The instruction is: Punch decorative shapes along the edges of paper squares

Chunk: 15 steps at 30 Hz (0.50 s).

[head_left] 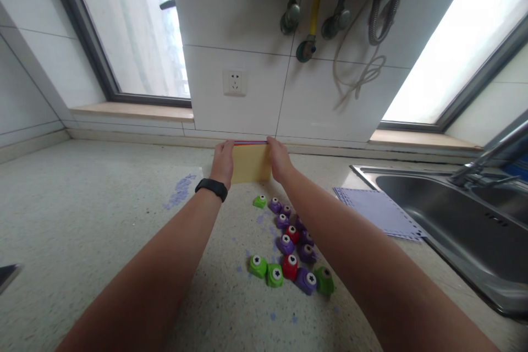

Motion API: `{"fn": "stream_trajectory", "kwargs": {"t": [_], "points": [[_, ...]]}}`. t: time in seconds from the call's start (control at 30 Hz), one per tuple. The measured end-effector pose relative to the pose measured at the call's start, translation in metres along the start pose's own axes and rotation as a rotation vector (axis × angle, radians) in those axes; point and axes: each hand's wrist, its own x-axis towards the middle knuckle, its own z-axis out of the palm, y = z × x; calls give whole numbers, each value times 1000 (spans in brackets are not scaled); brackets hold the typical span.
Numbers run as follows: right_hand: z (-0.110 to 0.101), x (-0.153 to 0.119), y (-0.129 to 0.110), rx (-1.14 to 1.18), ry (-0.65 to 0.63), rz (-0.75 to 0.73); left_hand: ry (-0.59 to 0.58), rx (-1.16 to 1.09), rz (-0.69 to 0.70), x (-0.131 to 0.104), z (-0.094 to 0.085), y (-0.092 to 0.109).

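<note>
While holding the yellow-faced paper stack point(251, 165) between left hand point(223, 162) and right hand point(281, 160) near the back edge of the counter point(103, 192), could splay its layers (apparently loose) through uneven pinching, or knock the nearest green punch point(259, 202) by lowering carelessly.

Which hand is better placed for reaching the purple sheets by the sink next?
Probably the right hand: the purple sheets lie on its side, beside the sink. The left hand is farther away. Both grip the coloured sheets.
</note>
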Motion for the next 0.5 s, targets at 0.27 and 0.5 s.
{"fn": "stream_trajectory", "kwargs": {"t": [0.27,0.5], "points": [[-3,0,7,-18,-69,-25,-51,26,34,-1,1,-3],[-6,-11,10,-67,-211,-90,-130,142,93,-2,-13,-15]]}}
